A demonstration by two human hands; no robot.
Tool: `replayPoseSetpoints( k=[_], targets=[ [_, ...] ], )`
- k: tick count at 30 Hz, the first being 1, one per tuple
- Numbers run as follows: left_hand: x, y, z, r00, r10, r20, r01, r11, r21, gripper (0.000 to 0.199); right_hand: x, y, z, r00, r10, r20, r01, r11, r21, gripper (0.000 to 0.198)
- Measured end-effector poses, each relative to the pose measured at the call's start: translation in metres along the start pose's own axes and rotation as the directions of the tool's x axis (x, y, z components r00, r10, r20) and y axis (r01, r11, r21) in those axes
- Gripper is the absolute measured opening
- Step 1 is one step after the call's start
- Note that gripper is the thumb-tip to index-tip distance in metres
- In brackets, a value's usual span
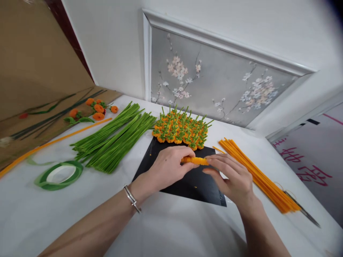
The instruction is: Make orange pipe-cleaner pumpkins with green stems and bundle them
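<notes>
Between my two hands is an orange pipe cleaner [199, 161], bent into a tight row of ridges. My left hand [171, 164] is closed on its left part, thumb below and fingers above. At its right end, my right hand [234, 178] pinches with fingertips and thumb; the exact contact is partly hidden. Both hands are above a black sheet [184, 185] on the white table. Just beyond them stands a dense block of small orange flowers with green stems [182, 130]. To the right lies a bundle of orange pipe cleaners [258, 176].
Green pipe cleaners [115, 139] lie at left, near a green tape roll [60, 175] and a long orange strip [56, 139]. Finished orange flowers [98, 109] rest on brown cardboard [40, 53]. A pointed metal tool [308, 216] lies under the orange bundle. A framed panel [214, 75] stands behind.
</notes>
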State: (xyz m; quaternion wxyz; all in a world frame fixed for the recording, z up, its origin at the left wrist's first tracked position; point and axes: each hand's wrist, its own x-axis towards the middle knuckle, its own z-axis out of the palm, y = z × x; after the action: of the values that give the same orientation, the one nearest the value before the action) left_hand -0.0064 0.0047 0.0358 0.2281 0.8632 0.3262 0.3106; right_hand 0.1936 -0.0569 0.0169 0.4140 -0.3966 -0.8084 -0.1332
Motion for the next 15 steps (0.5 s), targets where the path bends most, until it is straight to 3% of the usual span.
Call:
replayPoseSetpoints(
  k=[3,7,15],
  targets=[
    [-0.0005,0.0001,0.0014,0.999,0.032,-0.023,-0.031,0.998,0.059,0.006,0.0003,-0.0017,0.0009,0.999,0.039,-0.001,-0.039,0.999,0.004,0.025],
    [-0.0019,-0.0019,0.0021,1.000,0.028,-0.013,-0.027,0.997,0.068,0.021,-0.0008,-0.0001,0.0003,1.000,0.028,-0.014,-0.028,1.000,0.003,0.027],
    [-0.0023,-0.0050,0.0048,0.999,0.041,0.001,-0.041,0.998,0.048,0.013,0.0008,-0.0006,0.0003,0.999,0.043,-0.023,-0.042,0.998,0.044,0.026]
  ],
)
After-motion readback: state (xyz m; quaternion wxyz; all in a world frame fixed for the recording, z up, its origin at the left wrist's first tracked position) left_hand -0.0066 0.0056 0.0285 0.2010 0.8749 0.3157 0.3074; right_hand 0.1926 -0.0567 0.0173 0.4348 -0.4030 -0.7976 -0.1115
